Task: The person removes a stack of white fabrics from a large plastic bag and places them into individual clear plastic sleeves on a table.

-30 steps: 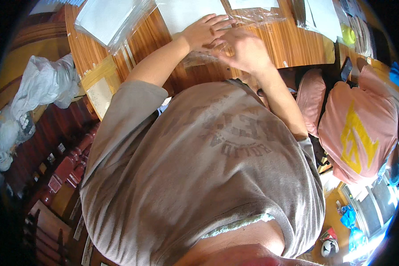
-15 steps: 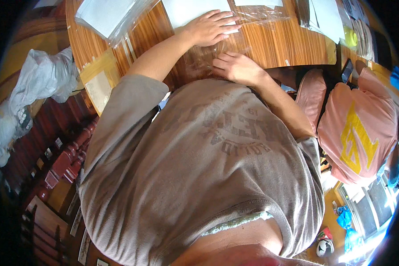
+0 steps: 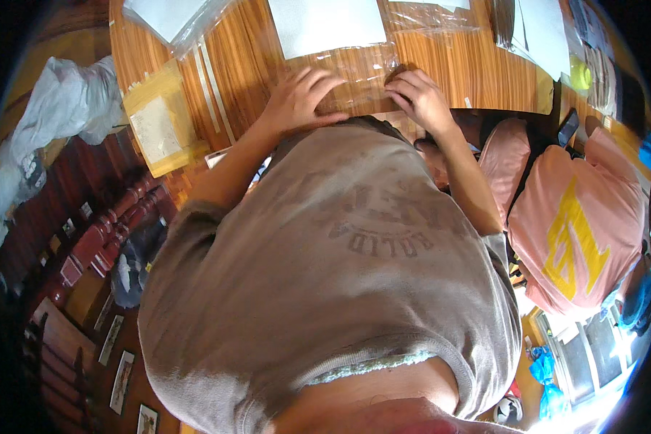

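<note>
Close to the near edge of the table (image 3: 499, 76), we see a clear plastic film (image 3: 369, 66) extending from a white sheet (image 3: 329, 29) toward that edge. At its left side, the left hand (image 3: 304, 101) shows fingers bent and close together, the thumb apart; at its right, the right hand (image 3: 423, 105) shows curled fingers, and we cannot tell whether they pinch the film. We judge wrinkling the likeliest fault, caused by uneven pull from the two sides. Thin film might also cling to a fingertip and drag the sheet askew, or, if tugged, carry it over the near edge.
</note>
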Motion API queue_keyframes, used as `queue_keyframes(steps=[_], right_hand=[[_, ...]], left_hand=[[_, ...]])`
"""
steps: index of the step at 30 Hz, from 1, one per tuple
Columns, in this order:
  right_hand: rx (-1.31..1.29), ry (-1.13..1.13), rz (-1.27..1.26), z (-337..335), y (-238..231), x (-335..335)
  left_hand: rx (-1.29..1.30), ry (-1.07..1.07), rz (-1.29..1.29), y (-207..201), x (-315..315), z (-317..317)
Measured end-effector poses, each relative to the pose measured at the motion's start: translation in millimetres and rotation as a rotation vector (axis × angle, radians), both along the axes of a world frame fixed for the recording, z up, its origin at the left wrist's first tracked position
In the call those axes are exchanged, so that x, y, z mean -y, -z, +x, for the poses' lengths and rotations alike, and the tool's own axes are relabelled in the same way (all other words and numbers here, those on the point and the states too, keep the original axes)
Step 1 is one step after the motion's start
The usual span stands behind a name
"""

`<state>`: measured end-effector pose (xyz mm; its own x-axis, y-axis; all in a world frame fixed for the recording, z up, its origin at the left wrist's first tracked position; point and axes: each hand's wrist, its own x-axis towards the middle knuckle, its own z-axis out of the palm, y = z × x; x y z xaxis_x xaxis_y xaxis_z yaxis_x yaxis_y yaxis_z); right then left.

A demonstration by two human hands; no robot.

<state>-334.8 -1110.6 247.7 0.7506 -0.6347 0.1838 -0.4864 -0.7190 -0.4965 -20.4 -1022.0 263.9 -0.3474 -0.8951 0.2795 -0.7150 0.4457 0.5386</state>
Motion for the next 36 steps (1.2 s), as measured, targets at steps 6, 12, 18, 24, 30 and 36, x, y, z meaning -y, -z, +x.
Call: queue_keyframes(steps=[6,12,18,24,30,36], right_hand=[[0.12,0.094,0.09,-3,19,8],[0.097,0.304,0.144,5,21,2],[-0.086,0.431,0.095,14,16,-3],[0.077,-0.074,-0.23,27,24,-17],[-0.171,-0.141,-0.06,18,24,-30],[0.232,0.324,-0.043,16,-3,11]], left_hand=[[0.013,-0.236,0.015,44,-55,5],[-0.078,-0.449,0.119,32,-50,-6],[0.043,-0.627,0.213,29,-47,-8],[0.284,-0.287,-0.073,45,-49,-8],[0.427,-0.06,0.141,43,-64,16],[-0.148,-0.405,0.244,21,-70,42]])
